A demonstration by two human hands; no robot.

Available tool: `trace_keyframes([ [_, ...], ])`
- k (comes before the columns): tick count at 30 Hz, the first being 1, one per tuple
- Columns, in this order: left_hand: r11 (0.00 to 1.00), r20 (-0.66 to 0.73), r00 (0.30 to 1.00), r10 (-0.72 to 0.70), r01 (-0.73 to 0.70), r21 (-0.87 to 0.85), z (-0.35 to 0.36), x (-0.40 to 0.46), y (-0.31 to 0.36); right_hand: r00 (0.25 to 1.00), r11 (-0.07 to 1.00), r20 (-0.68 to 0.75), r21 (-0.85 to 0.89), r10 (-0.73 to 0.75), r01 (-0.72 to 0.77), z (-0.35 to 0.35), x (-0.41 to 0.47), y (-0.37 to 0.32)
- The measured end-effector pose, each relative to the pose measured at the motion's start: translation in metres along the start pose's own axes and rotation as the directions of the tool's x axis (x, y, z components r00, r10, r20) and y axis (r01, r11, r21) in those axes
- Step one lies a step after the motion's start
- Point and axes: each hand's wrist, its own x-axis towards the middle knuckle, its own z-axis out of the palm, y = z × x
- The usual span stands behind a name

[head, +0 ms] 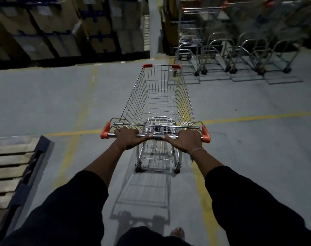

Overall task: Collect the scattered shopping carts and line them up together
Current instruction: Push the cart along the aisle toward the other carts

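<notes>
An empty wire shopping cart (161,96) with orange corner caps stands right in front of me on the grey floor, its basket pointing away. My left hand (129,138) grips the left part of its metal handle bar (156,136). My right hand (185,140) grips the right part of the same bar. A row of several more carts (240,43) stands side by side at the far right, beyond the front of my cart and a little to its right.
Stacked cardboard boxes (62,27) on dark racking fill the far left. A wooden pallet (10,167) lies on the floor at my near left. Yellow lines (257,118) cross the floor. A narrow aisle (153,32) runs between boxes and carts.
</notes>
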Motion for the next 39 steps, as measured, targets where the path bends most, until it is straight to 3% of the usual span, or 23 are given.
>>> trace_keyframes([
  [15, 0.938, 0.002, 0.939, 0.343, -0.343, 0.054, -0.039, 0.22, 0.085, 0.956, 0.957, -0.051, 0.041, 0.289, -0.287, -0.02, 0.109, 0.104],
  [26, 0.813, 0.065, 0.814, 0.577, -0.58, 0.055, -0.067, 0.373, 0.191, 0.825, 0.822, -0.027, 0.107, 0.564, -0.559, -0.029, 0.182, 0.205],
  [34, 0.725, 0.066, 0.726, 0.685, -0.687, 0.045, -0.059, 0.466, 0.286, 0.741, 0.737, -0.003, 0.106, 0.672, -0.668, -0.043, 0.212, 0.291],
  [39, 0.663, 0.158, 0.665, 0.73, -0.745, 0.07, -0.07, 0.515, 0.362, 0.69, 0.688, -0.018, 0.11, 0.723, -0.718, -0.046, 0.232, 0.364],
])
